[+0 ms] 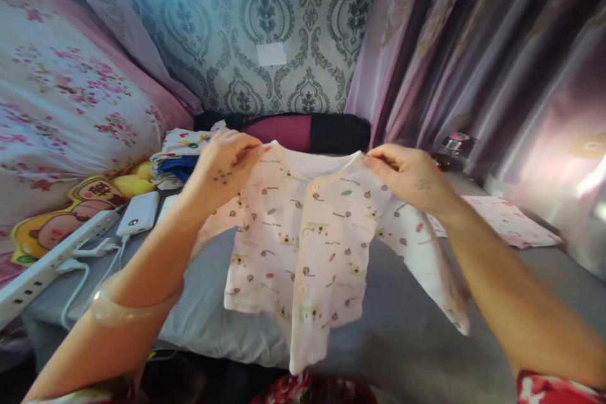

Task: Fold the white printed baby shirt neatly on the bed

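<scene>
A small pale baby cardigan with a button front and tiny printed figures hangs spread out in front of me, above the grey-covered surface. My left hand pinches it at the shoulder beside the neckline. At the opposite shoulder, my right hand grips the cloth between thumb and fingers. One sleeve dangles down to the right, below my right wrist. The other sleeve is partly covered by my left forearm. A pale bangle circles my left forearm.
Folded clothes are stacked at the back left. A power strip, a white power bank and cables lie left, near a yellow plush toy. Folded pink-and-white cloth lies right. A dark red-and-black roll rests against the wall.
</scene>
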A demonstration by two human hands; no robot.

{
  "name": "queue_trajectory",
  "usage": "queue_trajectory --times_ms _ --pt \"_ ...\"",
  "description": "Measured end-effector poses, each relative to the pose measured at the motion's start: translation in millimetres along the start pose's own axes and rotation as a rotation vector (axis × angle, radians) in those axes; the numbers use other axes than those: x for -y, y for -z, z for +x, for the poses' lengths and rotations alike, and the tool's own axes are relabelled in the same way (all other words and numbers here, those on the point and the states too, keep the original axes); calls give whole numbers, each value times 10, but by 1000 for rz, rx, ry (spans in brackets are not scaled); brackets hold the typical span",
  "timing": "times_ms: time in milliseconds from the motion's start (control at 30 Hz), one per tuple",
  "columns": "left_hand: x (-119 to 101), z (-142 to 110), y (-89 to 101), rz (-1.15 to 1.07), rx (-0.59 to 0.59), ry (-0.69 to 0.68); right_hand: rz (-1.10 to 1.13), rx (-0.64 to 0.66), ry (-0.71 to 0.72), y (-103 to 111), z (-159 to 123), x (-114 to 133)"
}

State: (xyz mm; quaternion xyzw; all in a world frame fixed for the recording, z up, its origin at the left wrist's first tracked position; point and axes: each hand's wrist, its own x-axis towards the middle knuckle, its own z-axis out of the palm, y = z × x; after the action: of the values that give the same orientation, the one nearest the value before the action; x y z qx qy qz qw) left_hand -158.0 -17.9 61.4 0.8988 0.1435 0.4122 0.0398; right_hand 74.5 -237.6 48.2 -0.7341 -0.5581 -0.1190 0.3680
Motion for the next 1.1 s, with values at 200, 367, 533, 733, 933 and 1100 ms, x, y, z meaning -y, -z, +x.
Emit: queue_trajectory --times_ms 200,367,533,733,933,1100 --pt "583 -377 -1400 112 327 227 -244 303 -160 -1010 -132 -772" --pt "734 -745 -2003 146 450 272 -384 499 -239 -1431 -292 -1009" --pt "848 -765 -2114 140 465 240 -421 550 -238 -1497 -248 -1094" --pt "944 -623 -2255 157 439 249 -452 554 -226 -1585 -65 -1238" --pt "972 -380 -2398 146 458 277 -481 574 -252 -1644 169 -1395" --pt "1030 -226 -2532 153 466 282 -465 592 -259 -1654 336 -1518"
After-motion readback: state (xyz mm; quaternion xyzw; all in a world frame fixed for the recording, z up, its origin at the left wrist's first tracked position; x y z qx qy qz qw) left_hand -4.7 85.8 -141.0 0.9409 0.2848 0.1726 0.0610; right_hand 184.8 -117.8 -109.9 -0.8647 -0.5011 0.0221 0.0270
